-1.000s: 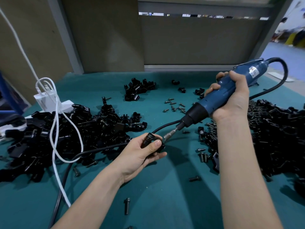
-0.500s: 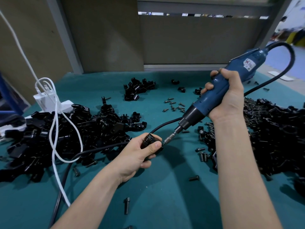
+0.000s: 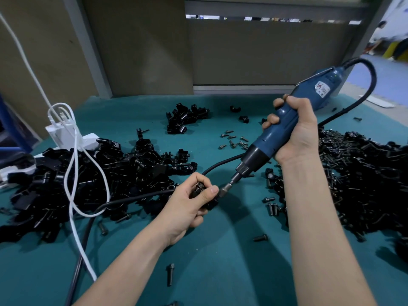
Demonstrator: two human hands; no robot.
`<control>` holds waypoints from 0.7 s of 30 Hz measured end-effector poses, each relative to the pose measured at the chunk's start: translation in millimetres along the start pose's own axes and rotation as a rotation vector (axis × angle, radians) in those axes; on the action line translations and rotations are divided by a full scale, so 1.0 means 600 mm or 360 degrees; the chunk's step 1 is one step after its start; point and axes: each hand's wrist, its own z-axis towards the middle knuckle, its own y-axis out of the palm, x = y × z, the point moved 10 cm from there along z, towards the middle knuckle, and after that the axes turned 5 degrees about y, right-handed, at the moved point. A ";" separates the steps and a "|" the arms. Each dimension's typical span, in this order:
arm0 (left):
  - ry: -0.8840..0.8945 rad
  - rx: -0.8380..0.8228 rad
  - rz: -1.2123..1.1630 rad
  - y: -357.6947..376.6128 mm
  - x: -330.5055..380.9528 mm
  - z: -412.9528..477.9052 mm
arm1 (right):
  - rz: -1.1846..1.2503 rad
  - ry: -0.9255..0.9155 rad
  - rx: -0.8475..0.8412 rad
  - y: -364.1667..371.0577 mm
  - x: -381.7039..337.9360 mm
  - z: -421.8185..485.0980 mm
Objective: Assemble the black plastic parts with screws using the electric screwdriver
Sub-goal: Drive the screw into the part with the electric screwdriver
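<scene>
Head view: left hand (image 3: 187, 203) pinches black part (image 3: 206, 196); right hand (image 3: 295, 133) grips screwdriver (image 3: 284, 129), bit touching part.

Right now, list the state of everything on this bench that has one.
electric screwdriver: tilted, gripped by the right hand, bit tip at the held part.
black plastic part: off the mat, gripped in the left hand.
loose screws: lying scattered on the mat.
white charger: standing on the white power strip.
</scene>
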 end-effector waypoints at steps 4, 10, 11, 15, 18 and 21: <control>-0.0021 0.0030 0.0000 0.000 -0.002 0.000 | 0.0002 0.0008 -0.0004 0.001 0.003 0.000; -0.0024 0.0080 -0.0001 -0.004 -0.005 -0.002 | 0.0029 0.0019 -0.0018 0.003 0.005 -0.002; -0.0023 0.0076 -0.0004 -0.004 -0.005 -0.002 | 0.0029 0.0024 -0.0019 0.003 0.006 -0.002; -0.0024 0.0074 -0.0012 -0.004 -0.006 -0.002 | 0.0023 0.0045 -0.0033 0.005 0.009 -0.002; -0.0024 0.0073 -0.0021 -0.005 -0.005 -0.002 | 0.0019 0.0061 -0.0051 0.006 0.012 -0.001; -0.0026 0.0079 -0.0035 -0.006 -0.006 -0.001 | 0.0040 0.0071 -0.0069 0.008 0.014 -0.002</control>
